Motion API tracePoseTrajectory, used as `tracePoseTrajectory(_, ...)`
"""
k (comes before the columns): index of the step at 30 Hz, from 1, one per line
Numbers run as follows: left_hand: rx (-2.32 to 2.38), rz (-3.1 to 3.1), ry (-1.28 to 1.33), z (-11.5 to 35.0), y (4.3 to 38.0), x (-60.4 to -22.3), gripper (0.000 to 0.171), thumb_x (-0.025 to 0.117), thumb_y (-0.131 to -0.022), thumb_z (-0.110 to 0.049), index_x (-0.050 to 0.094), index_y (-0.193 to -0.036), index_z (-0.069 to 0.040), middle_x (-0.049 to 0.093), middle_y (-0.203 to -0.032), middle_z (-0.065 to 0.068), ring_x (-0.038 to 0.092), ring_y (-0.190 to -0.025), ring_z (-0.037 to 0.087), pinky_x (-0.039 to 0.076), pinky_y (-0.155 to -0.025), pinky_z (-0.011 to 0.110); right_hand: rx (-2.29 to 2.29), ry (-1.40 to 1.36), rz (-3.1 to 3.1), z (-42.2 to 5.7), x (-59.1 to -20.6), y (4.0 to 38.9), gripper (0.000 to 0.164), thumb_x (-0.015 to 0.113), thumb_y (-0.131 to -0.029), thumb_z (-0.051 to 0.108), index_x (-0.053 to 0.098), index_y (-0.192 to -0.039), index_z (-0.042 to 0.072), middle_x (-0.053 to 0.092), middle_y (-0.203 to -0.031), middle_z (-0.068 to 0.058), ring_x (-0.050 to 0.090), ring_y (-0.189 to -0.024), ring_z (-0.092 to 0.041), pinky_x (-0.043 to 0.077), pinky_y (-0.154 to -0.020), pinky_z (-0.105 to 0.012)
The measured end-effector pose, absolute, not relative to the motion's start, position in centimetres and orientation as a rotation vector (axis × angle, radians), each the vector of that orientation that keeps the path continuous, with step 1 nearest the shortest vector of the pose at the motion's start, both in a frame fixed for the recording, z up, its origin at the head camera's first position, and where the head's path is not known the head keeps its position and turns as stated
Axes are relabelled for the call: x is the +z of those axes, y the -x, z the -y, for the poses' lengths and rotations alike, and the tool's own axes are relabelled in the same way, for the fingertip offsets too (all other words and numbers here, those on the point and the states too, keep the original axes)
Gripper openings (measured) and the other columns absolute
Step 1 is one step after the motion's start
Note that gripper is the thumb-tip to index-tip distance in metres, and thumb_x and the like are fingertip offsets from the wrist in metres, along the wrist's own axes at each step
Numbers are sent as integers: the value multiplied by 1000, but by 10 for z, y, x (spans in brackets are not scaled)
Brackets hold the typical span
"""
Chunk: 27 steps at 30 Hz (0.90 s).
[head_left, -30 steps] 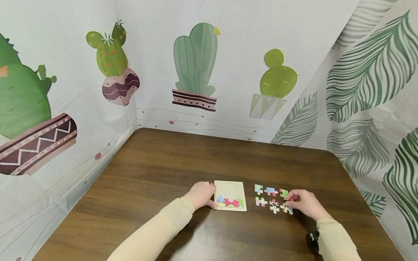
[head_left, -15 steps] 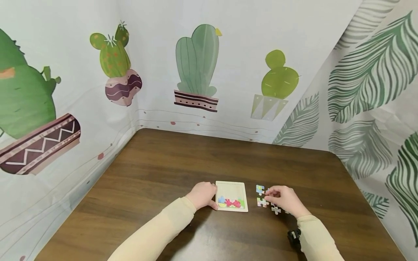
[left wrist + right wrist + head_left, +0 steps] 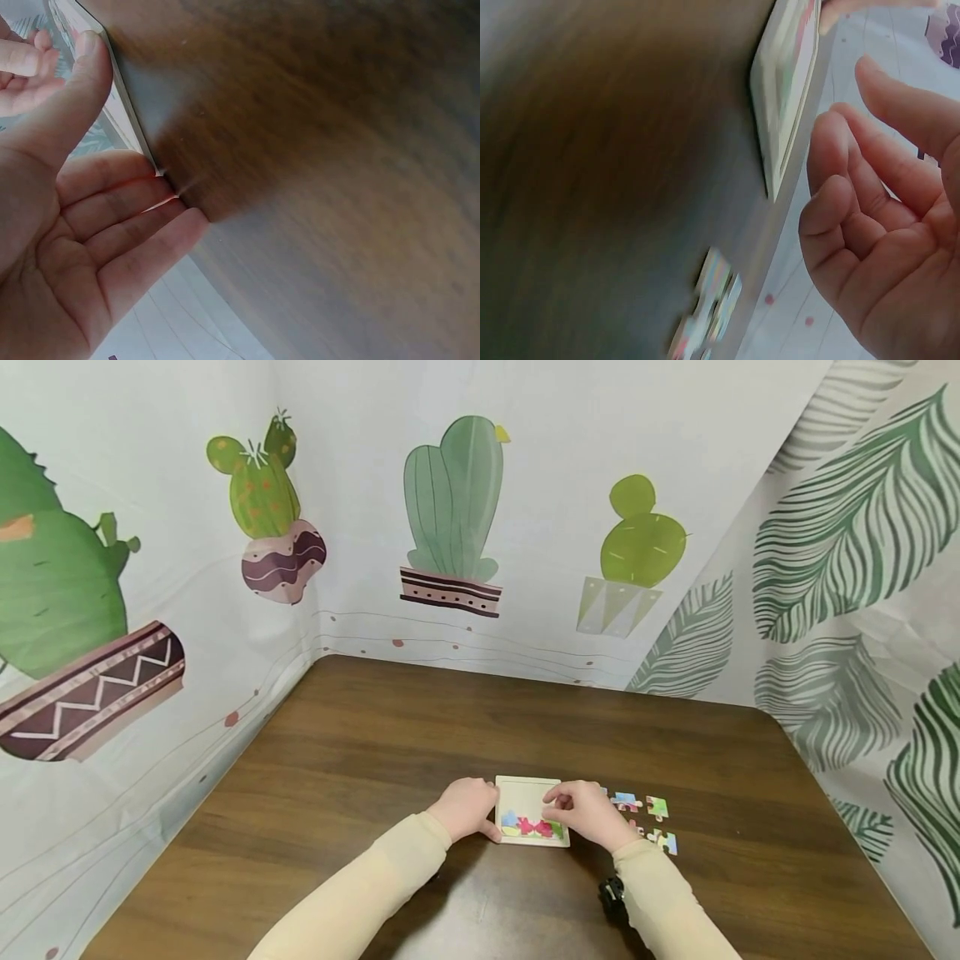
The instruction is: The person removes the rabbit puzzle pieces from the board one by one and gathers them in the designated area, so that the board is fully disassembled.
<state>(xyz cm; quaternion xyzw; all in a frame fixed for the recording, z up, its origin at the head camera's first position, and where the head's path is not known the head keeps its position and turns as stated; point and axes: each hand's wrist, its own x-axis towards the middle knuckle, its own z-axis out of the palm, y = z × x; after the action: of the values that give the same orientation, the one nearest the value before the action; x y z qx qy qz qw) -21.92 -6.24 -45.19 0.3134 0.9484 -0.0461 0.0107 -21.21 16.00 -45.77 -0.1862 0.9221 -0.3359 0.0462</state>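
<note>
Right hand [image 3: 588, 812]: swung from the pieces [image 3: 658, 808] to over the tray's [image 3: 517, 795] right side, thumb and fingertips apart, no piece visible between.
Left hand [image 3: 467, 808]: fingers extended, against the tray's left edge.
Tray: unmoved between the hands; work seemingly shifts here.

A curtained-off tabletop corner: we look into an indoor nook dressed like a simple filming set.
Printed sheeting [image 3: 540, 485] rises at left, far and right around a dark wood-grain table [image 3: 435, 718], its visible far right corner rounded. On the pale left and far sides we count four potted cacti, among them a tall two-lobed cactus [image 3: 453, 502] at far centre; at right, large green leaves [image 3: 855, 518] cross visibly creased material. The room beyond is hidden, so we cannot tell whether it belongs to a home, studio or office.
</note>
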Motion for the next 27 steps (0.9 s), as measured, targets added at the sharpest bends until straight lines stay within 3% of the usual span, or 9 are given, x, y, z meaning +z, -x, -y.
tracePoseTrajectory(13,-118,-2994,-997,63,220,-453,52,80,-60,-55,66,-83,-11,67,-79,0,65,-71,16,51,-65,27,-989,619,-2807,-134,-465,216,14,77,-77,14,72,-86,4,65,-72,3,55,-65,-6,47,-61,-22)
tracePoseTrajectory(24,-129,-3018,-1030,65,220,-453,52,78,-58,-57,65,-80,-12,66,-76,-1,64,-68,14,51,-61,27,-811,897,-2852,-108,-464,214,28,80,-72,12,71,-96,0,59,-72,0,50,-65,-8,45,-61,-24)
tracePoseTrajectory(27,-127,-3019,-1032,65,220,-453,51,79,-57,-56,65,-80,-12,66,-76,-1,65,-69,15,51,-62,27,-725,952,-2886,-104,-464,212,23,80,-73,13,71,-91,2,56,-69,2,47,-64,-7,43,-60,-22)
